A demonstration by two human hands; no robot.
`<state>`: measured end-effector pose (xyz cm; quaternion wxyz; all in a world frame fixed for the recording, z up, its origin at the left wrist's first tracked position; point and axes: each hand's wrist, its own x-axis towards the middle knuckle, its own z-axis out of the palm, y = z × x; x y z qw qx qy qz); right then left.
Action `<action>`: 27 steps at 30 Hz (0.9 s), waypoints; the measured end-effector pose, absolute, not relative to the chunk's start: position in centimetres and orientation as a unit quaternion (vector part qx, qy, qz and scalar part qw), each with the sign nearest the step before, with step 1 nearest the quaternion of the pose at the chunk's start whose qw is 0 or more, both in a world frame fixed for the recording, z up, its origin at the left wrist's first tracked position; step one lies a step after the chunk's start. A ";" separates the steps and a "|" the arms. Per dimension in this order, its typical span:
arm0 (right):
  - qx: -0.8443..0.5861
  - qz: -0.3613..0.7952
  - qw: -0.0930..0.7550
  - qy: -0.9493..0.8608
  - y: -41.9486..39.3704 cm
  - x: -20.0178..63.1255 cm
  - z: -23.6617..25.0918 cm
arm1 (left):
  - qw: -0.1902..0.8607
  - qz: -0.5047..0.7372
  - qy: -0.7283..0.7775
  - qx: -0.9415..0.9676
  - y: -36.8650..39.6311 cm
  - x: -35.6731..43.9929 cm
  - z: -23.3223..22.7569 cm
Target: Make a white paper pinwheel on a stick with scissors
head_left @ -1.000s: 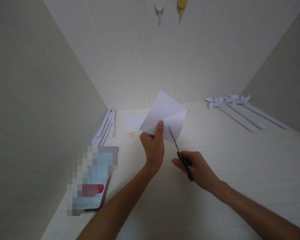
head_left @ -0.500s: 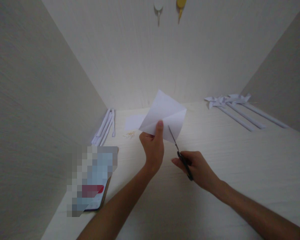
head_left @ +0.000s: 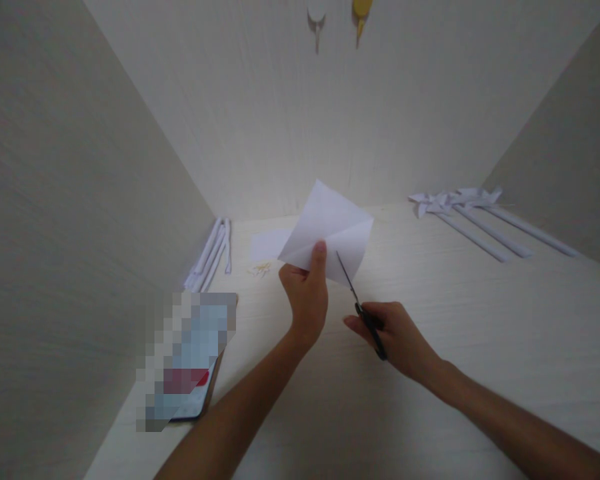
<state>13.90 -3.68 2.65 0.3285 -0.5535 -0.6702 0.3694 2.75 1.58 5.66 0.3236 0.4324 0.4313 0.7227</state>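
Head view: a square white sheet [head_left: 333,220] with crease lines sits at the centre, held up over the tabletop [head_left: 455,307], one corner towards the far wall [head_left: 260,133]. The left hand [head_left: 305,300] is closed on its near edge, thumb flat on the upper face; the other fingers are mostly hidden, presumably pressing from underneath. The right hand [head_left: 395,337] is curled round the black handles of a pair of scissors [head_left: 359,310], whose dark blade crosses the near right edge and points towards the sheet's middle. A second blade cannot be made out, so I cannot tell how far the scissors are open.

The step in hand looks like cutting inward from that edge. The next move seems to call for a firm left pinch, a careful squeeze of the handles, and the left thumb kept clear of the blade tip, which lies just beside it.

Behind the sheet, to the left, lies another white paper [head_left: 266,245], with small yellowish bits [head_left: 260,269] nearer. Farther left are rolled paper sticks [head_left: 213,257] and, nearer, a phone [head_left: 203,390]. At far right, folded paper shapes [head_left: 455,200] lie at the ends of three paper rods [head_left: 493,231].
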 end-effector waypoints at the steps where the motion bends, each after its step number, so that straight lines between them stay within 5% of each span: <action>1: -0.554 0.368 0.329 -0.671 -3.7 13.9 2.6 | 0.323 0.723 0.431 0.432 1.6 2.7 5.7; 27: -0.558 0.366 0.336 -0.665 -3.5 14.1 2.6 | 0.335 0.695 0.463 0.437 0.8 3.2 5.7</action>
